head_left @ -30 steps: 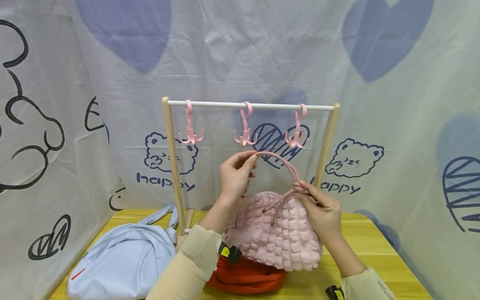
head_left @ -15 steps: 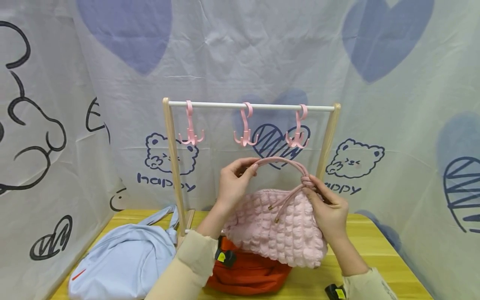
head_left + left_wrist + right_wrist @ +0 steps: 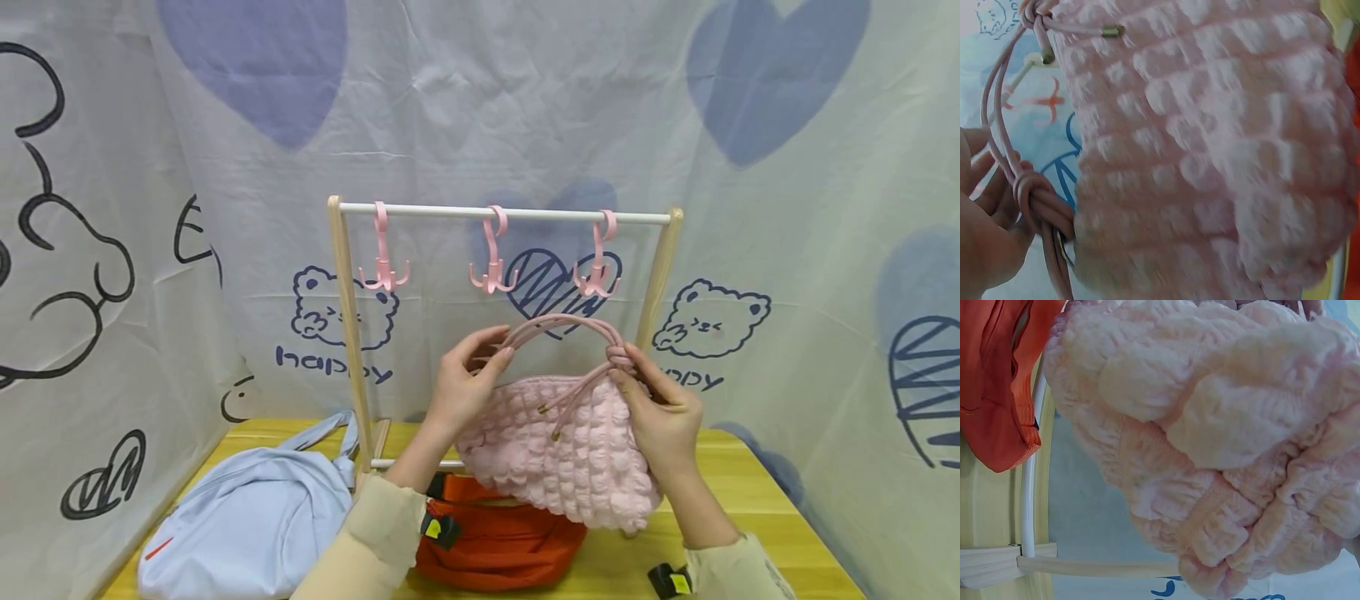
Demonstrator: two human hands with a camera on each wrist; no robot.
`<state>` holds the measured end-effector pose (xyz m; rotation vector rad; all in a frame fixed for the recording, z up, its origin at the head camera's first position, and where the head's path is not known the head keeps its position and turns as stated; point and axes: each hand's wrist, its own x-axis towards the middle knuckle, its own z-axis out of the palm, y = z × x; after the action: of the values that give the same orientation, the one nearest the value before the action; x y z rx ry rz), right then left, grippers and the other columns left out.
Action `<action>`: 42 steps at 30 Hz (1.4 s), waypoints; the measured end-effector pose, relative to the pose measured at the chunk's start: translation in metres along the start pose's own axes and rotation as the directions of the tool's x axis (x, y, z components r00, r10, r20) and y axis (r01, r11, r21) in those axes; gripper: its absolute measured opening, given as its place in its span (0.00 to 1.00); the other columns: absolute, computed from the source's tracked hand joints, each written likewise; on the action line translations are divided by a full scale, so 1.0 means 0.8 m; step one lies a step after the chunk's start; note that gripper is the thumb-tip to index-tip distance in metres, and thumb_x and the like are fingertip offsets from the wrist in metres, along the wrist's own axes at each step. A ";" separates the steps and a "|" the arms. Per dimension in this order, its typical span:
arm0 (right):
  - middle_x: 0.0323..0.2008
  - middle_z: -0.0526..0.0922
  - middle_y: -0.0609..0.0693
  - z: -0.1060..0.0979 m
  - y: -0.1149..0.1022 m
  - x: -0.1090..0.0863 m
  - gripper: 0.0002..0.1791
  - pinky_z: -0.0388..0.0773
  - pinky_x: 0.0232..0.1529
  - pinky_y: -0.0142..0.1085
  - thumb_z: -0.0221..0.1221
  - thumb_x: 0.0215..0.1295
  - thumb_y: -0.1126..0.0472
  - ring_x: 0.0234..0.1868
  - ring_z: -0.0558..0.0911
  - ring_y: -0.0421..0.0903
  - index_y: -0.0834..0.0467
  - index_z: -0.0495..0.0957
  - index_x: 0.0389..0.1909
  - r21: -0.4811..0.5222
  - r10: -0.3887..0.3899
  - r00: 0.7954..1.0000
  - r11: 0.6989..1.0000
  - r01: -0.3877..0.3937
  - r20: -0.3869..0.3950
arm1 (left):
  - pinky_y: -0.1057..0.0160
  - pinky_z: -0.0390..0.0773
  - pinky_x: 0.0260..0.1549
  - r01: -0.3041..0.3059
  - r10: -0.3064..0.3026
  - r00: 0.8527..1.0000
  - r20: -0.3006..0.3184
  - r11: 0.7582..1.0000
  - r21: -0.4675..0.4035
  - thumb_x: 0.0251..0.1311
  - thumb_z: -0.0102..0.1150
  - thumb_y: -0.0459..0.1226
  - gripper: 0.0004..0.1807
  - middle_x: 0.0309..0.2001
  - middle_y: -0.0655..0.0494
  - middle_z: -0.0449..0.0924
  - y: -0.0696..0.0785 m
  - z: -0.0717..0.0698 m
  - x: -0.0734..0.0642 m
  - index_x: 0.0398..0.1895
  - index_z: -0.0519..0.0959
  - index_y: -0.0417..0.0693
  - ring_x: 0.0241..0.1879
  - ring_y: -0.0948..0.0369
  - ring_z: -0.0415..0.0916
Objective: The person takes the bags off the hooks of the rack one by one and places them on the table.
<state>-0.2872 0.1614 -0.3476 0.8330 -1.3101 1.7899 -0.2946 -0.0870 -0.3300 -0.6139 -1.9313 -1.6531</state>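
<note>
A pink puffy handbag (image 3: 562,450) is held up in front of the rack, its right end hanging lower. My left hand (image 3: 461,383) pinches the left side of its corded handle (image 3: 562,320) between thumb and fingers. On the right, my right hand (image 3: 663,421) grips the handle's knot (image 3: 619,357) by the bag's top corner. Two thin cord ends with gold tips dangle across the front. The left wrist view has the handle's other knot (image 3: 1034,190) beside my left fingers. In the right wrist view the quilted fabric (image 3: 1222,437) hides most of the hand.
A wooden rack with a white bar (image 3: 442,211) stands behind, carrying three pink hooks: left (image 3: 383,267), middle (image 3: 492,267) and right (image 3: 597,271). An orange-red bag (image 3: 502,546) lies below the handbag. A light blue backpack (image 3: 243,525) rests on the yellow table (image 3: 742,492) at left.
The handbag and my right hand have shifted right and the handle's arch has dropped lower. My left hand has moved slightly down the handle. More of the orange-red bag shows now.
</note>
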 end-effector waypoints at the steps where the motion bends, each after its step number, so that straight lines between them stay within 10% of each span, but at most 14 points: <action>1: 0.49 0.89 0.54 0.000 0.000 0.000 0.21 0.82 0.53 0.32 0.63 0.58 0.86 0.50 0.89 0.42 0.78 0.79 0.55 -0.007 0.001 1.000 1.000 -0.001 -0.003 | 0.49 0.83 0.53 -0.016 0.016 1.000 0.007 1.000 0.015 0.71 0.65 0.36 0.19 0.56 0.51 0.85 -0.003 -0.003 -0.002 0.63 0.82 0.48 0.51 0.54 0.83; 17: 0.51 0.89 0.53 -0.005 -0.002 0.000 0.21 0.82 0.53 0.31 0.63 0.59 0.86 0.51 0.88 0.41 0.78 0.78 0.55 -0.011 0.001 1.000 1.000 -0.001 -0.027 | 0.54 0.85 0.52 -0.230 0.221 0.961 0.163 0.972 0.039 0.59 0.72 0.25 0.33 0.68 0.42 0.74 -0.057 -0.033 -0.036 0.69 0.76 0.39 0.54 0.46 0.82; 24: 0.50 0.89 0.51 -0.005 -0.004 -0.001 0.21 0.81 0.53 0.31 0.63 0.59 0.86 0.51 0.88 0.40 0.77 0.80 0.55 -0.046 0.033 0.998 0.998 -0.035 -0.056 | 0.46 0.79 0.58 -0.502 0.466 0.864 0.190 0.785 0.363 0.51 0.80 0.30 0.38 0.64 0.46 0.80 -0.079 -0.040 -0.044 0.69 0.78 0.44 0.59 0.48 0.80; 27: 0.50 0.89 0.51 -0.006 -0.004 -0.002 0.21 0.81 0.53 0.30 0.63 0.59 0.87 0.50 0.89 0.40 0.77 0.80 0.54 -0.051 0.045 0.996 0.998 -0.048 -0.072 | 0.49 0.82 0.56 -0.543 0.507 0.838 0.201 0.745 0.388 0.53 0.78 0.28 0.37 0.63 0.46 0.80 -0.086 -0.039 -0.047 0.69 0.78 0.44 0.57 0.50 0.81; 36: 0.49 0.90 0.48 -0.013 0.000 -0.011 0.22 0.81 0.52 0.30 0.64 0.60 0.84 0.50 0.89 0.39 0.75 0.79 0.56 -0.077 0.140 0.986 0.986 -0.147 -0.093 | 0.59 0.85 0.50 -0.576 0.555 0.811 0.184 0.705 0.414 0.59 0.69 0.21 0.30 0.59 0.47 0.82 -0.091 -0.039 -0.054 0.66 0.80 0.43 0.54 0.53 0.84; 42: 0.49 0.90 0.48 -0.021 0.004 -0.020 0.22 0.82 0.51 0.29 0.64 0.60 0.84 0.49 0.89 0.38 0.76 0.78 0.57 -0.083 0.164 0.982 0.981 -0.172 -0.098 | 0.60 0.86 0.50 -0.569 0.550 0.818 0.168 0.728 0.382 0.59 0.69 0.22 0.28 0.58 0.46 0.82 -0.087 -0.042 -0.057 0.65 0.82 0.42 0.53 0.52 0.84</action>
<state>-0.2832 0.1738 -0.3674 0.5982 -1.4268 1.8595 -0.3013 -0.1315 -0.4083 -0.9439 -1.7978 -0.8185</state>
